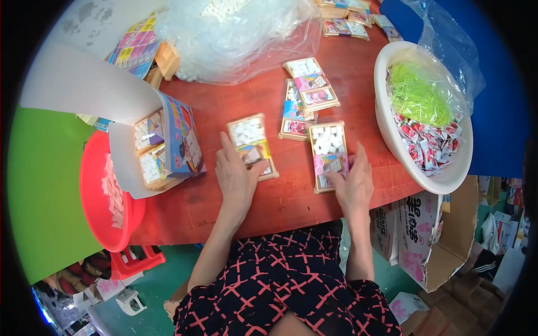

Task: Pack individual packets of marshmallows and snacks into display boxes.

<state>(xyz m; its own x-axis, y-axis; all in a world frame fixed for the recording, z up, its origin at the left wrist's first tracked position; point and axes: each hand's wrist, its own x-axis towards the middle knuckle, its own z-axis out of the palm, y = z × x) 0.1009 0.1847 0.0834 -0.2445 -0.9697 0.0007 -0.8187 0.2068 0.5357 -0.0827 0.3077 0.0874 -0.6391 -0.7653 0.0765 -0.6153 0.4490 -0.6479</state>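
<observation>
My left hand (234, 175) grips a shallow tray pack of white cubes (247, 132), fingers along its left side and thumb over the lower end. A printed yellow band crosses this pack, which lies tilted on the red table. To the right, my right hand (355, 182) holds a similar pack with a pink band (328, 140) between thumb and fingers at its lower right. Just beyond both hands, another pink-banded pack (311, 84) lies partly over a blue-banded pack (292, 112). The undersides of the held packs are hidden.
An open display box (188, 140) with packs inside stands left, beside a red basin (92, 196) of pink pieces. A large clear bag (241, 50) of white pieces lies at the back. On the right stands a white basin (383, 92) with green shreds and sachets; a cardboard carton (417, 224) sits below.
</observation>
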